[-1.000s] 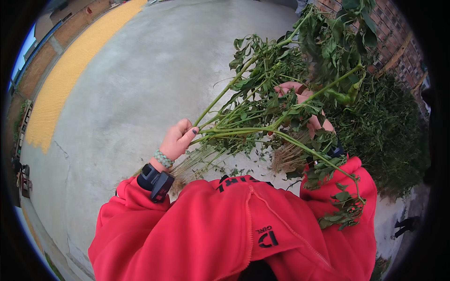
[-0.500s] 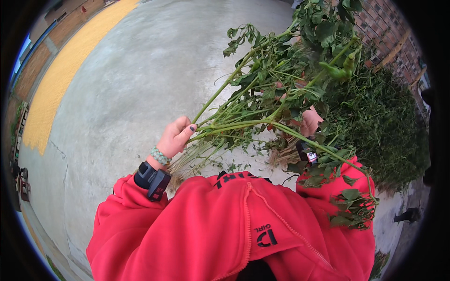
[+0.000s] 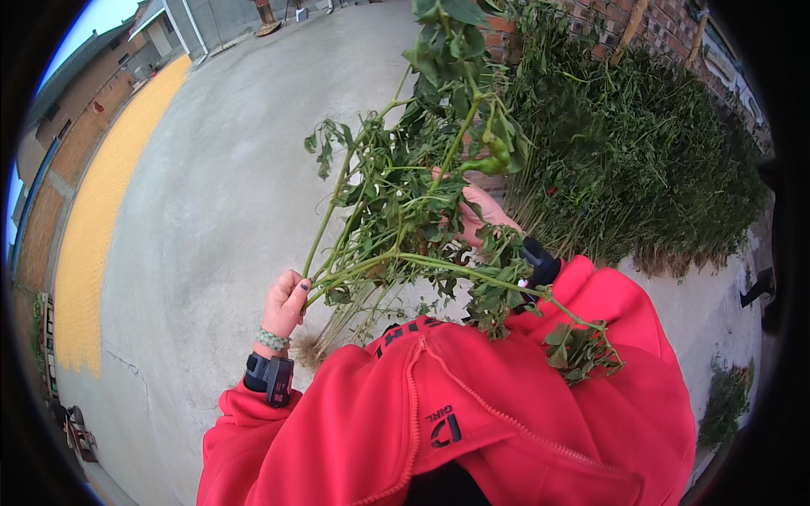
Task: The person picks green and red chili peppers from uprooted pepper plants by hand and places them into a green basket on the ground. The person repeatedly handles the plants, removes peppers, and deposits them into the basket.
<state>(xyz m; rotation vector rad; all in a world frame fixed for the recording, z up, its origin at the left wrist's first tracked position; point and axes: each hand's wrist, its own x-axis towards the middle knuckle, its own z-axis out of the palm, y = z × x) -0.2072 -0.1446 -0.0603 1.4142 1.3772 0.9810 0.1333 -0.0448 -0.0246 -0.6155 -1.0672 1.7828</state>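
Note:
My left hand [image 3: 284, 305] is closed round the green stems at the lower end of a leafy pepper plant [image 3: 396, 251], its thumb lying across them. The branches fan up and to the right, with one long shoot drooping over my right sleeve. Curved green peppers [image 3: 491, 158] hang near the upper branches. Within the foliage is my right hand [image 3: 485, 212], beside the peppers; leaves and stems hide most of its fingers, so I cannot make out a grip. Below the held plant, pale stalks with dry roots [image 3: 312, 350] show close to my left wrist.
A large heap of pulled green plants [image 3: 624, 152] lies at the right against a brick wall [image 3: 582, 21], roots toward me. A smaller green pile [image 3: 726, 405] is at the lower right. Yellow grain [image 3: 118, 219] is spread in a strip along the left of the concrete floor [image 3: 211, 211].
The view has swung to the right, so the heap shows more fully. My right hand has come up among the branches, nearer the peppers. My left hand keeps its hold on the stems.

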